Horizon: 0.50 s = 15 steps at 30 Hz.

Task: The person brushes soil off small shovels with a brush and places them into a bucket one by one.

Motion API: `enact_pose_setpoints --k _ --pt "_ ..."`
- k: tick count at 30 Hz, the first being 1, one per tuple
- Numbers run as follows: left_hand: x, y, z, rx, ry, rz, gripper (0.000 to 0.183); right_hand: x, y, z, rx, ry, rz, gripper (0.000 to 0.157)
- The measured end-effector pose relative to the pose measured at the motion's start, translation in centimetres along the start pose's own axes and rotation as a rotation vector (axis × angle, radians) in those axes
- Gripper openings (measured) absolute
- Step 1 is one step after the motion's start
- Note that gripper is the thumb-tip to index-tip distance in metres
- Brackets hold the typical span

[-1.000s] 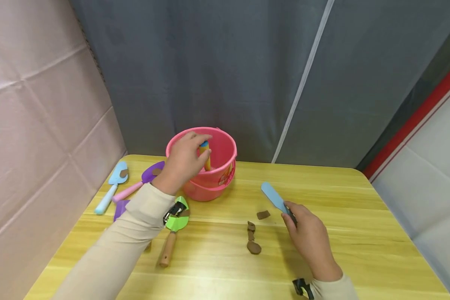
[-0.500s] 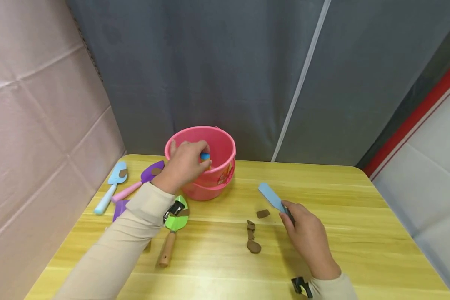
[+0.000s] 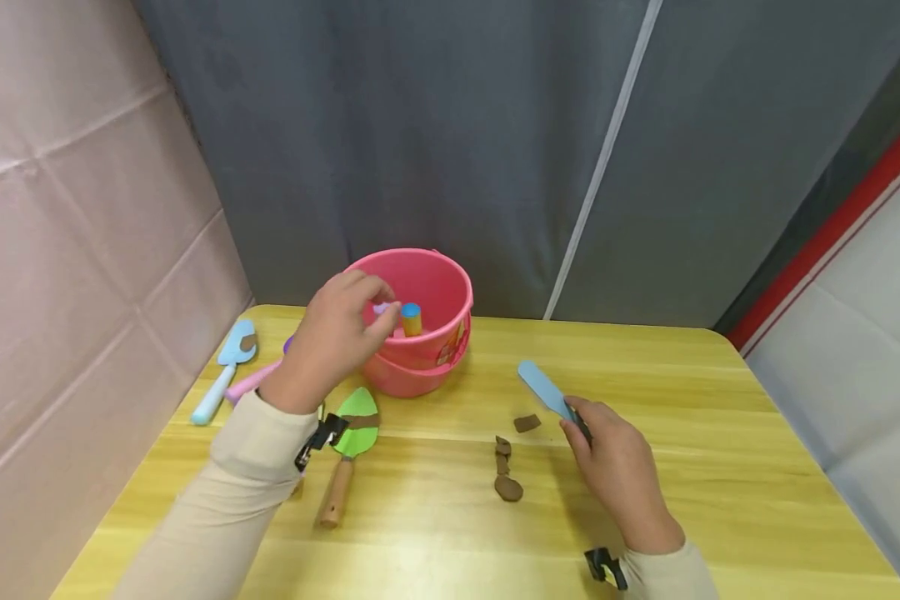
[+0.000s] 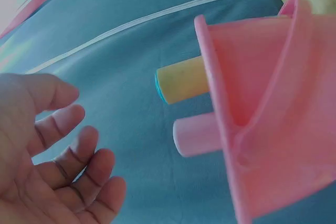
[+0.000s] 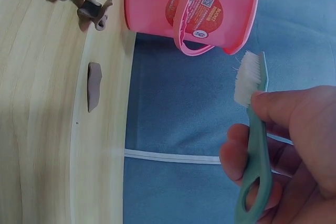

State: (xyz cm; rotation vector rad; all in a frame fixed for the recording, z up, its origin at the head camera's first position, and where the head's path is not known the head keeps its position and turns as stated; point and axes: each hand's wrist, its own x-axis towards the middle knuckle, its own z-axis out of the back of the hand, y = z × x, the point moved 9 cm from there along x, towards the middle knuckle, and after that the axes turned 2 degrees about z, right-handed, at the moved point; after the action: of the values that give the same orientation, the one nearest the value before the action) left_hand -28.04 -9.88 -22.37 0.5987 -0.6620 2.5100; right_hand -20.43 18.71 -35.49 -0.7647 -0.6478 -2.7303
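In the head view my left hand (image 3: 337, 333) hovers at the near left rim of a pink bucket (image 3: 408, 382), fingers loosely bent and holding nothing. A yellow handle (image 3: 411, 321) with a blue end stands in the bucket. The left wrist view shows a pink handle (image 4: 197, 135) beside it, both sticking out past the rim; what they belong to is hidden inside. My right hand (image 3: 618, 475) grips a blue-green brush (image 3: 543, 387) above the table. White bristles (image 5: 249, 80) show in the right wrist view, with the thumb close by them.
A green trowel (image 3: 357, 425) with a wooden handle lies left, a brown strip across its blade. Farther left are a light blue trowel (image 3: 228, 367) and a pink-handled tool (image 3: 252, 382), partly hidden by my arm. Brown clay-like pieces (image 3: 508, 488) lie centre-right, with a separate piece (image 3: 527, 423) nearby.
The yellow handle was lowered into the bucket and let go. My left hand then drew back to the left. My right hand with the brush has barely moved.
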Motion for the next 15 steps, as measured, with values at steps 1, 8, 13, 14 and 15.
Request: enact_pose_setpoints --k 1,8,13,14,15 --pt "-0.9 0.1 0.1 -0.007 -0.002 0.009 0.005 0.1 0.0 0.0 -0.001 -0.004 0.003 0.032" --pt "-10.1 2.9 -6.5 0.153 0.244 0.21 0.005 0.1 0.2 -0.1 0.007 0.003 0.001 0.032" --pt "-15.6 4.9 -9.6 0.301 0.299 0.334 0.022 0.2 0.6 -0.4 0.02 0.011 0.011 0.032" --pt "-16.3 5.2 -9.8 0.307 0.314 0.345 0.022 0.2 0.7 -0.5 0.024 0.013 0.011 0.032" --pt "-16.8 5.5 -10.0 0.313 0.33 0.358 0.021 0.1 0.8 -0.5 0.027 0.016 0.01 0.032"
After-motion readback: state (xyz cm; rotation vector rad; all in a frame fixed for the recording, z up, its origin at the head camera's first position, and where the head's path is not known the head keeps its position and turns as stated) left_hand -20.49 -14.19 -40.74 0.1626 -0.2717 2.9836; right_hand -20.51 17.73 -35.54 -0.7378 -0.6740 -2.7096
